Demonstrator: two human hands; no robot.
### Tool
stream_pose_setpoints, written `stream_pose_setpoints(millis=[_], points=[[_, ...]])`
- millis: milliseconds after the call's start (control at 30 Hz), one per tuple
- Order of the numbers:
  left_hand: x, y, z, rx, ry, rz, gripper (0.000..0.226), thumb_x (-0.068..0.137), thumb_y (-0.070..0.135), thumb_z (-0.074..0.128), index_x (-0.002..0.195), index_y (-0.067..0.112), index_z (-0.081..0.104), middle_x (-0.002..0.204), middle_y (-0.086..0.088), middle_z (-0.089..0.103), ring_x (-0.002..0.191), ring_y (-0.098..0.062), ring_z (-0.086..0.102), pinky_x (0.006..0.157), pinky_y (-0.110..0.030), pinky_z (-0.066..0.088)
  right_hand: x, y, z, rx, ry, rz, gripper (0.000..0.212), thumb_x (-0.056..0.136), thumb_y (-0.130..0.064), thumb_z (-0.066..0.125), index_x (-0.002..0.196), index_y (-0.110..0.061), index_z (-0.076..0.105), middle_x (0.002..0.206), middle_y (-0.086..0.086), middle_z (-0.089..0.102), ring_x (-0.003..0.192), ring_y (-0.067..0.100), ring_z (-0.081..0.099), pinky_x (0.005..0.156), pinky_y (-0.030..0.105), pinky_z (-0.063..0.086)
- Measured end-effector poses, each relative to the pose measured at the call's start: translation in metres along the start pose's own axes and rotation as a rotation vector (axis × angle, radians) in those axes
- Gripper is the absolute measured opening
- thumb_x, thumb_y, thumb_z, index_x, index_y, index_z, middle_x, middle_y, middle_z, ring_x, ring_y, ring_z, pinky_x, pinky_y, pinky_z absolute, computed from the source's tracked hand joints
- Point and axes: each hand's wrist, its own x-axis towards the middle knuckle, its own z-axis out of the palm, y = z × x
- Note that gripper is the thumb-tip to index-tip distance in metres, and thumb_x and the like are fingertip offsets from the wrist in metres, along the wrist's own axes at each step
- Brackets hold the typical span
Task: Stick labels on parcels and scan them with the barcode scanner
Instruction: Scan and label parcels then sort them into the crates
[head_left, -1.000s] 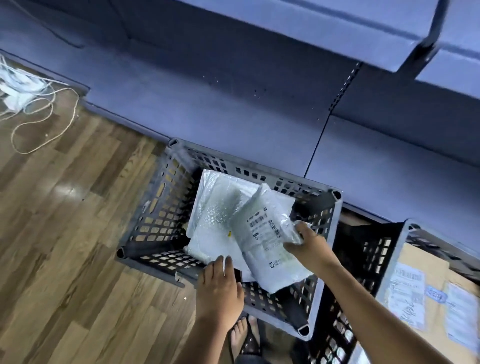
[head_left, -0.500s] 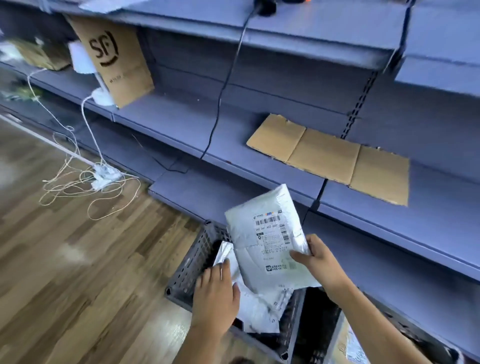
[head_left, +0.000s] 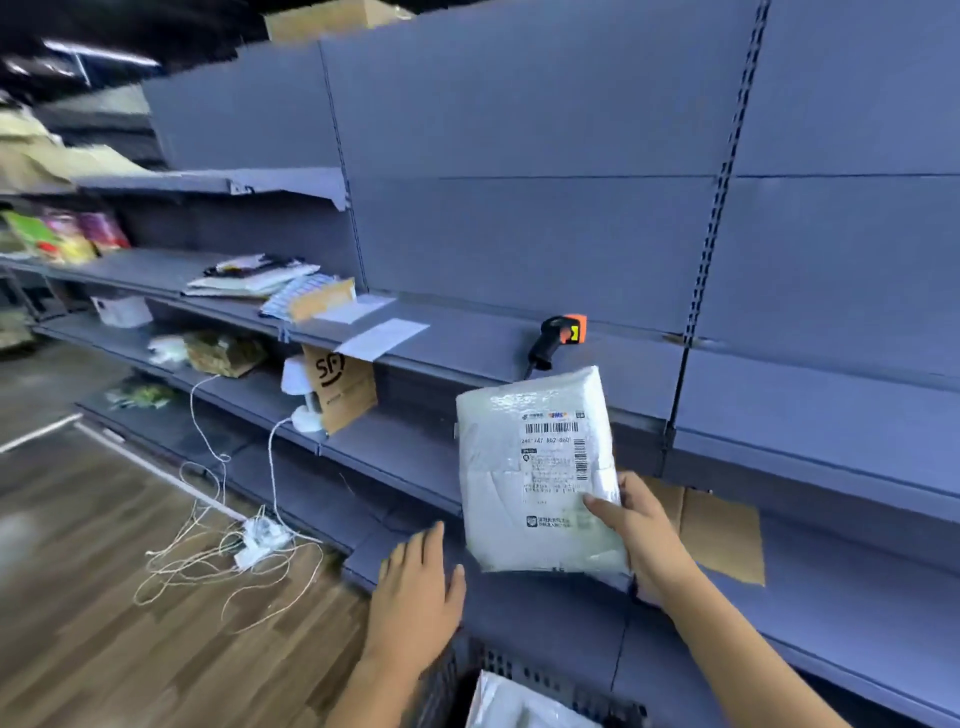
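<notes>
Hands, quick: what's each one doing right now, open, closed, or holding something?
Left hand: open, holding nothing.
Right hand: grips the white parcel at its lower right edge.

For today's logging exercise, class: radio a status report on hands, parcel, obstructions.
Right hand grips white parcel, label toward camera. Left hand open, empty. Scanner on shelf above; nothing between.

Before grey metal shelving (head_left: 519, 208): white plastic mailer parcel (head_left: 540, 467), right hand (head_left: 644, 535) gripping its lower right edge, left hand (head_left: 415, 597) apart at lower left. On shelf behind parcel: black-and-orange barcode scanner (head_left: 558, 338). On lower shelf behind right hand: flat brown cardboard sheet (head_left: 722, 535).
</notes>
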Motion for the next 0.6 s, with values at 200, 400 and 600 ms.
stream_pose_setpoints(millis=[200, 400, 600], points=[[0.079, -0.076, -0.068, -0.186, 0.096, -0.03, 0.061, 0.098, 0.048, 0.032, 0.149, 0.018, 0.018, 0.147, 0.001, 0.033, 0.133, -0.018, 0.032, 0.107, -0.03, 0.03, 0.042, -0.046, 0.084, 0.126, 0.027, -0.087, 0.016, 0.089, -0.007, 0.062, 0.1, -0.005, 0.051, 0.103, 0.016, 0.068, 0.092, 0.036, 0.066, 0.08, 0.055, 0.054], [0.121, -0.121, -0.071, -0.318, 0.033, -0.09, 0.065, 0.095, 0.054, 0.034, 0.147, 0.017, 0.024, 0.148, 0.002, 0.035, 0.135, -0.016, 0.031, 0.108, -0.031, 0.03, 0.079, -0.056, 0.138, 0.187, 0.022, -0.103, 0.015, 0.089, -0.006, 0.06, 0.1, -0.006, 0.05, 0.102, 0.015, 0.066, 0.087, 0.029, 0.067, 0.067, 0.043, 0.057], [0.167, -0.144, -0.059, -0.372, 0.01, -0.12, 0.07, 0.092, 0.06, 0.033, 0.147, 0.019, 0.023, 0.148, 0.002, 0.035, 0.135, -0.016, 0.033, 0.107, -0.034, 0.033, 0.135, -0.066, 0.162, 0.169, 0.002, -0.139, 0.022, 0.089, -0.009, 0.062, 0.107, -0.004, 0.051, 0.111, 0.016, 0.066, 0.099, 0.034, 0.066, 0.085, 0.058, 0.052]])
